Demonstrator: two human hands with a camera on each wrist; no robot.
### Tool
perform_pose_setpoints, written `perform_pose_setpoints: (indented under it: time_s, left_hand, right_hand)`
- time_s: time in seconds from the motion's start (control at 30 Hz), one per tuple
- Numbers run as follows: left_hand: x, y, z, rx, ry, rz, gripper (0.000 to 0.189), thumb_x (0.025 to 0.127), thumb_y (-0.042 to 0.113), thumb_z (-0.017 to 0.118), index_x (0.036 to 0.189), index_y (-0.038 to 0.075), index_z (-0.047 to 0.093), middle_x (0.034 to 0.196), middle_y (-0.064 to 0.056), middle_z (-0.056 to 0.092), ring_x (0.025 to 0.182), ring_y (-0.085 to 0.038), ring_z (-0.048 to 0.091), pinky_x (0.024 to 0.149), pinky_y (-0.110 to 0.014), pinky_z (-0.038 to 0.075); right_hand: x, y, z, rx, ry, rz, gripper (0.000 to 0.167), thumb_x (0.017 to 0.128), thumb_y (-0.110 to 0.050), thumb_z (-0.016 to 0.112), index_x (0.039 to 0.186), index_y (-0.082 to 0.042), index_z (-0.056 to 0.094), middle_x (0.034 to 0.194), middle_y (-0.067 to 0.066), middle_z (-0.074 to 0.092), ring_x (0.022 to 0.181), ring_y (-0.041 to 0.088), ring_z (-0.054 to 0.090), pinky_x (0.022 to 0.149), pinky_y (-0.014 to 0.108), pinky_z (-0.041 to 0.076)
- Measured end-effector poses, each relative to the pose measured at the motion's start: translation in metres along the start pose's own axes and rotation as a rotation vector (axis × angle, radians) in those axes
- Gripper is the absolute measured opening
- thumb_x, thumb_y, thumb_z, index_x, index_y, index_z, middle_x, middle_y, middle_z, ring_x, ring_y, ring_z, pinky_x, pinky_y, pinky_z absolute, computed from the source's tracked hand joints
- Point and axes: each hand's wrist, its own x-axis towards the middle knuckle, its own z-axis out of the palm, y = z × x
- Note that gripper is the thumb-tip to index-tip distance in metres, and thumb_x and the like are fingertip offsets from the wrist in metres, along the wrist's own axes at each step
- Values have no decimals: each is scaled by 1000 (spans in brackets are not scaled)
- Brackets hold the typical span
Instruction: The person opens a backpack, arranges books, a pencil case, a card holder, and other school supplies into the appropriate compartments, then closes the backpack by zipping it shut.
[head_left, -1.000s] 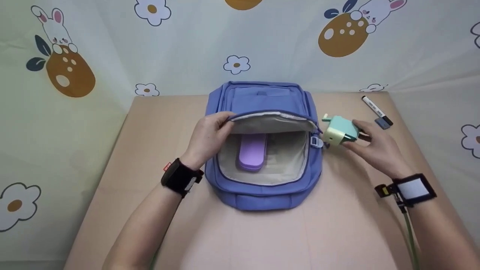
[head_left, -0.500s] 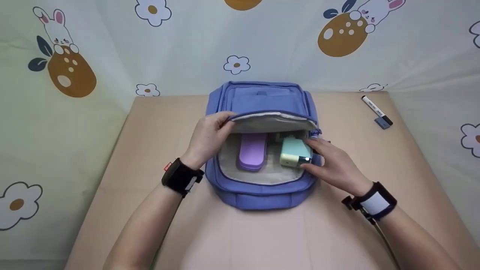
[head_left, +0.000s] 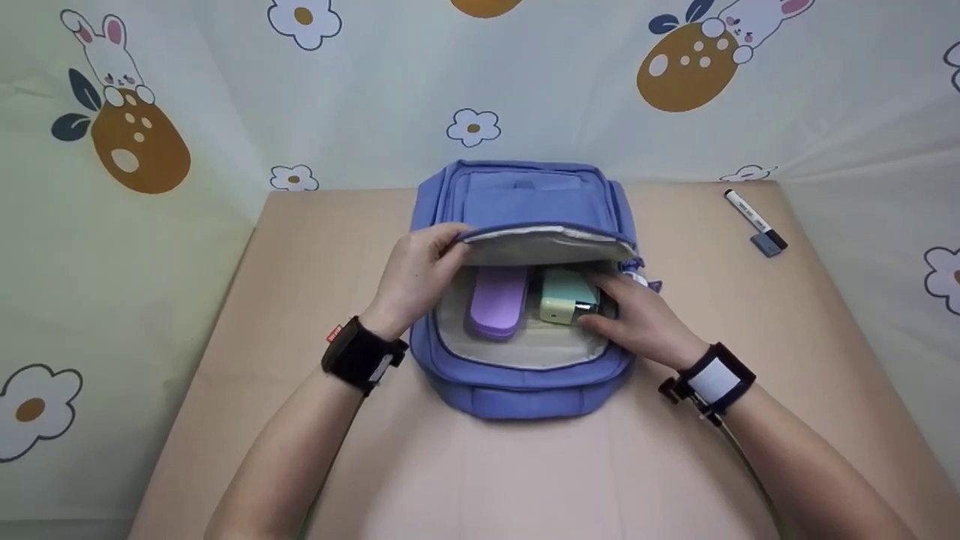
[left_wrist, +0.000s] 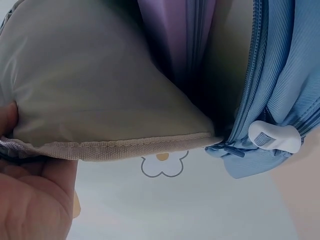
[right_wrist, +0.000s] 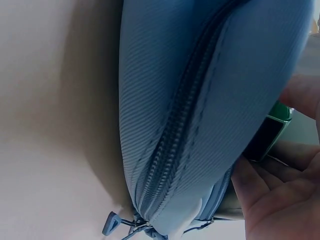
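A blue backpack [head_left: 525,397] lies on the table with its front compartment unzipped. My left hand [head_left: 420,277] pinches the edge of the raised flap [head_left: 547,246] between thumb and fingers; the left wrist view shows this grip on the flap's bound edge [left_wrist: 120,149]. Inside the compartment lies a long purple case [head_left: 499,300]. Beside it, to the right, is a mint-green and yellow pencil sharpener [head_left: 568,292]. My right hand [head_left: 637,315] reaches into the opening and holds the sharpener by its right end. In the right wrist view, the backpack's side hides most of the sharpener [right_wrist: 272,131].
At the table's back right lie a black-and-white marker [head_left: 754,217] and a small grey-blue block [head_left: 767,244]. Patterned cloth [head_left: 472,67] rises behind and beside the table. A white buckle [left_wrist: 275,137] hangs at the backpack's side.
My right hand has carried the pencil sharpener leftward from beside the backpack into the open compartment. The purple case has shifted slightly left. My left hand keeps holding the flap.
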Motion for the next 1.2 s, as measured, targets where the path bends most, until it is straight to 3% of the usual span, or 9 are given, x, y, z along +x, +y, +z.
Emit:
perform_pose_setpoints:
  time_s: [0.2, 0.4, 0.5, 0.63, 0.77, 0.87, 1.0, 1.1, 1.2]
  left_hand:
    - [-1, 0, 0, 14, -9, 11, 19, 100, 7, 62, 114, 5, 77, 109, -5, 75, 94, -11, 66, 83, -31, 55]
    - [-3, -2, 2, 11, -23, 3, 20, 100, 6, 62, 114, 5, 76, 109, -5, 75, 92, -12, 65, 82, -33, 55]
    - [-4, -2, 2, 10, -26, 1, 21, 100, 6, 62, 115, 5, 76, 110, -5, 75, 91, -11, 64, 82, -31, 55]
    - [-5, -3, 0, 4, -31, 6, 22, 100, 4, 62, 116, 5, 76, 110, -4, 75, 90, -11, 64, 80, -30, 54]
    - [-6, -3, -2, 6, -30, 20, 23, 99, 3, 62, 116, 5, 76, 111, -4, 75, 98, -12, 67, 86, -32, 55]
    - [-7, -5, -2, 21, -32, 42, 23, 98, 2, 63, 117, 5, 76, 112, -5, 75, 102, -13, 68, 89, -33, 55]
    - [-11, -8, -1, 30, -43, 86, 24, 98, 2, 64, 118, 7, 76, 114, -4, 75, 105, -13, 68, 91, -32, 55]
    - [-15, -11, 0, 25, -61, 132, 23, 98, 3, 65, 118, 9, 77, 115, -2, 75, 108, -12, 68, 92, -31, 55]
    - [-22, -15, 1, 20, -100, 200, 25, 97, 2, 67, 118, 12, 77, 115, 0, 75, 106, -10, 67, 91, -30, 55]
  right_hand:
    - [2, 0, 3, -22, -19, 16, 69, 93, -31, 77, 152, -10, 47, 144, 14, 56, 129, 30, 55, 109, 48, 43]
    - [-4, 3, 4, -37, 16, -17, 77, 92, -35, 79, 156, -13, 42, 152, 11, 50, 136, 31, 49, 113, 49, 38]
    - [-16, 6, 0, -54, 154, -112, 61, 92, -30, 79, 145, -9, 56, 143, 8, 59, 129, 27, 57, 107, 43, 45]
    - [-30, 6, -15, -14, 476, -243, 23, 91, -4, 76, 114, -3, 74, 112, 6, 74, 100, 20, 69, 89, 26, 54]
    - [-30, 1, -34, 30, 668, -281, 28, 87, 6, 71, 115, 2, 72, 111, 12, 73, 99, 23, 68, 93, 23, 52]
    - [-23, -4, -43, -6, 657, -322, 38, 88, 3, 70, 126, 3, 68, 124, 17, 69, 114, 29, 65, 104, 31, 48]
    - [-14, -13, -44, -80, 522, -370, 52, 88, 2, 72, 139, 1, 60, 138, 18, 61, 129, 38, 56, 114, 39, 39]
    - [-12, -17, -41, -139, 464, -363, 55, 86, 6, 74, 139, -3, 62, 137, 15, 63, 127, 36, 58, 113, 35, 40]
    - [-16, -17, -35, -176, 495, -354, 48, 84, 11, 73, 129, -5, 69, 126, 10, 71, 115, 30, 67, 107, 25, 44]
